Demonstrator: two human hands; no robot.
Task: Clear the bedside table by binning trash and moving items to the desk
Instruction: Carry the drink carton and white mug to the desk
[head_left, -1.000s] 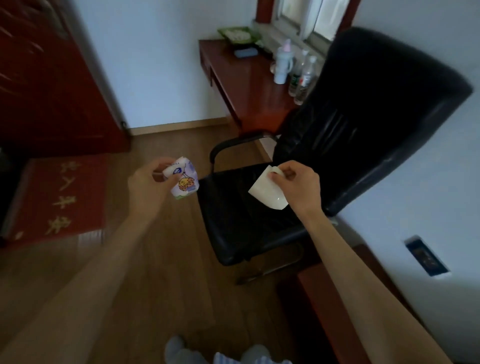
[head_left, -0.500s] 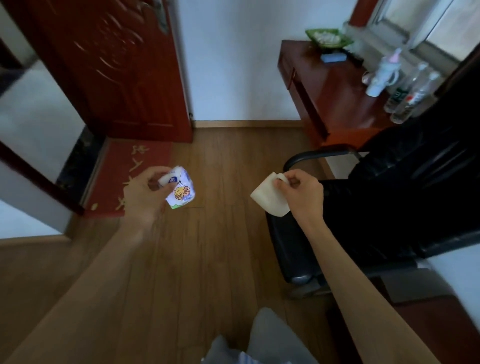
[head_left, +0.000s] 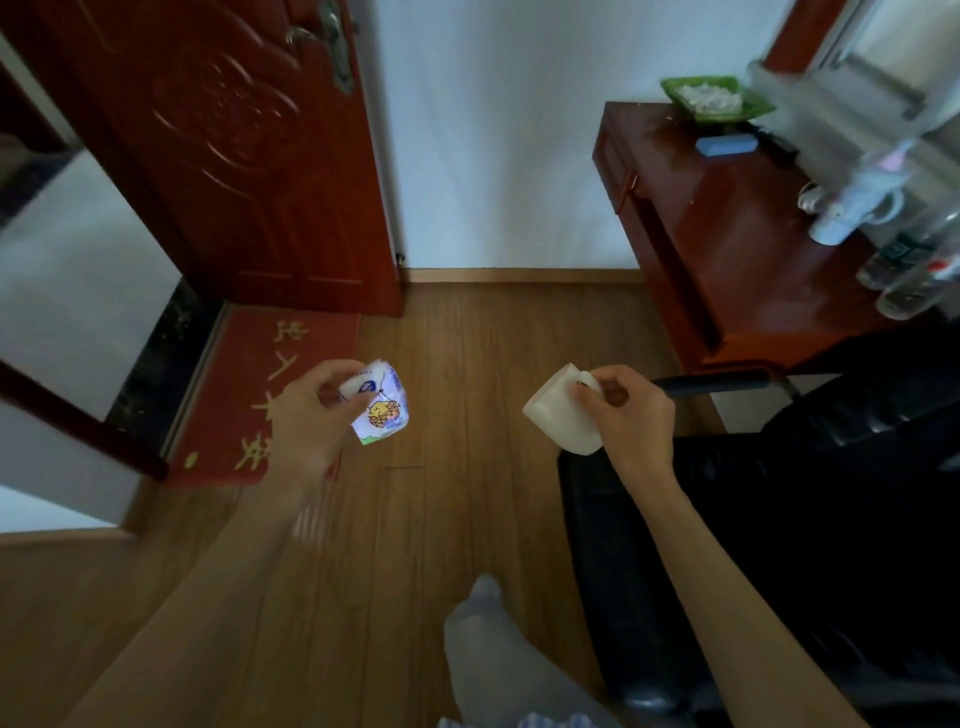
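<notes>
My left hand (head_left: 311, 415) is closed around a small white packet with a blue logo and a yellow cartoon print (head_left: 382, 408), held over the wooden floor. My right hand (head_left: 626, 415) pinches a cream-white piece of paper or tissue (head_left: 558, 415) by its upper edge, just left of the black chair. The reddish wooden desk (head_left: 727, 249) stands at the upper right, beyond both hands. No bin and no bedside table are in view.
A black leather office chair (head_left: 779, 493) fills the right side. On the desk sit a green tray (head_left: 719, 98), a blue box (head_left: 724, 144), a white cup (head_left: 852, 208) and clear bottles (head_left: 914, 270). A red door (head_left: 234, 156) stands open above a red mat (head_left: 260, 395). My socked foot (head_left: 488, 649) is at the bottom.
The view has swung left: the chair slid to the right edge, the door and mat came into sight. Both hands keep the same things, at the same spacing.
</notes>
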